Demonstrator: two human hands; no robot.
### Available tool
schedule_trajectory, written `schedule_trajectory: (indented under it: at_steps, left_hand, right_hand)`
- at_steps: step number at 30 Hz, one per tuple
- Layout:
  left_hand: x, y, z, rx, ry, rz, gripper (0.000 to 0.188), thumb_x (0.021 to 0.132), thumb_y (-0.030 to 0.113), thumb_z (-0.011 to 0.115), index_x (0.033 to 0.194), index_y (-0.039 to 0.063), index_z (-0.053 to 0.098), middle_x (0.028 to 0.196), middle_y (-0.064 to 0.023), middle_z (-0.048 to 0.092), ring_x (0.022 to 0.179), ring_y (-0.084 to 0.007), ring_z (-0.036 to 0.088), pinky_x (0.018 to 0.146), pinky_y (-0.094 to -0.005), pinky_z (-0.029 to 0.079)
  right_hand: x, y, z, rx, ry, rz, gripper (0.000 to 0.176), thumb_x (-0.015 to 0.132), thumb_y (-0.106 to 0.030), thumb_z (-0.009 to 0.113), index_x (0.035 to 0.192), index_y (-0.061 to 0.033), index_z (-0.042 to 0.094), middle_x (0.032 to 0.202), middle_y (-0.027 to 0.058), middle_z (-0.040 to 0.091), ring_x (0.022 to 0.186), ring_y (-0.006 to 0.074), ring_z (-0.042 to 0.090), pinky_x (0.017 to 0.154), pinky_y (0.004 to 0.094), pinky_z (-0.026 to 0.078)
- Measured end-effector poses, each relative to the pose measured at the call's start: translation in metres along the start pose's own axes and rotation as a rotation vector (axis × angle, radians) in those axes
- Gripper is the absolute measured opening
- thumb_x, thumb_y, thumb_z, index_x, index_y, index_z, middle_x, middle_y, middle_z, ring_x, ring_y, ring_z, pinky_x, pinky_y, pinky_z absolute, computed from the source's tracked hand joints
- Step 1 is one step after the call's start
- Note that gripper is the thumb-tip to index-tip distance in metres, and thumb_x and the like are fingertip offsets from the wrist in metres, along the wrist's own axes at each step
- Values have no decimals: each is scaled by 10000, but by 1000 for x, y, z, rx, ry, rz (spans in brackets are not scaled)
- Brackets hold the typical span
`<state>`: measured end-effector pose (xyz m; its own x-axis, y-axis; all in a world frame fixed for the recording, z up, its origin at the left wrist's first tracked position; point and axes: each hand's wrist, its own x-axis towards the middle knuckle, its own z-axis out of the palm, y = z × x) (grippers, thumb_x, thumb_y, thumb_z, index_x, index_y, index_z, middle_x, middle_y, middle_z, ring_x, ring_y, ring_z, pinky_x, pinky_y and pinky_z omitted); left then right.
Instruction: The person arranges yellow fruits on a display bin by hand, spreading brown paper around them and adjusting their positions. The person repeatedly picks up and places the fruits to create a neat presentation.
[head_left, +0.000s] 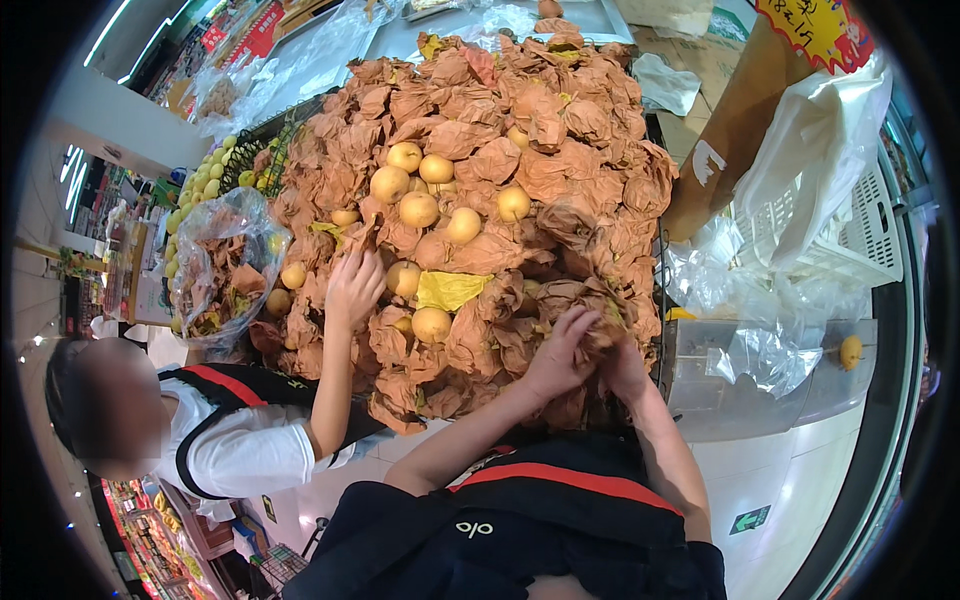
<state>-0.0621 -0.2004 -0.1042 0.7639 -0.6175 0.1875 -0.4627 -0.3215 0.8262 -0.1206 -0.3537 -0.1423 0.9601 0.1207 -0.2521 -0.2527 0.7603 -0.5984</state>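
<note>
At the front right of a heap of paper-wrapped fruit (472, 142), my left hand (562, 356) and my right hand (624, 369) hold a crumpled brown paper wrapper (611, 319) between them. It is slightly blurred, and whether fruit sits inside is hidden. Darker crumpled paper (570, 229) lies just beyond it. Bare round yellow-brown pears (418, 209) rest in a group on the middle of the heap. Nearer to my left hand are a single pear (431, 325) and a yellow paper sheet (454, 289).
A co-worker's hand (355, 285) touches a wrapper on the left. Beside it stands a clear plastic bag (225, 262) of papers. To the right are a cardboard tube (731, 127), a white plastic basket (862, 225) and a grey ledge (772, 405) with one pear (850, 352).
</note>
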Motion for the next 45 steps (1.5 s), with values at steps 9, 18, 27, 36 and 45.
schedule_trajectory:
  at_steps: [9,18,27,36,45]
  left_hand:
    - [15,26,-87,112,49,-12,428,751,38,744,1164,109,656,1144,-102,652,1027,-298,670,844,-378,576]
    - [104,23,-283,669,497,133,459,696,-54,741,1125,87,658,1079,-98,674,1023,-256,655,919,-351,569]
    - [75,-38,-452,1235,362,-869,1136,735,331,852,1612,283,132,1576,-219,346,1269,-460,540,1047,-526,492]
    - [167,-84,-213,784,-16,-217,683,807,151,768,1429,123,489,1456,-149,512,1322,-358,501,1077,-411,444]
    - [196,-137,-162,1019,-26,-163,909,757,29,713,1524,301,308,1485,-185,364,1286,-427,464,911,-521,511]
  right_hand:
    - [-16,5,18,-269,113,-79,431,1004,-89,572,1412,-33,444,1408,71,519,1310,214,498,1102,334,394]
    - [-10,18,6,-456,152,-122,385,986,-42,580,1359,-37,486,1370,88,543,1302,203,523,1058,325,430]
    - [-10,25,1,-430,152,-130,329,993,-27,554,1319,-11,513,1313,93,585,1253,201,567,1049,323,434]
    - [-9,20,3,-484,143,-118,321,996,-22,532,1316,6,519,1276,115,610,1225,207,588,1071,334,426]
    - [-7,23,2,-488,158,-105,306,998,-40,542,1301,1,534,1263,108,613,1216,188,585,1043,316,433]
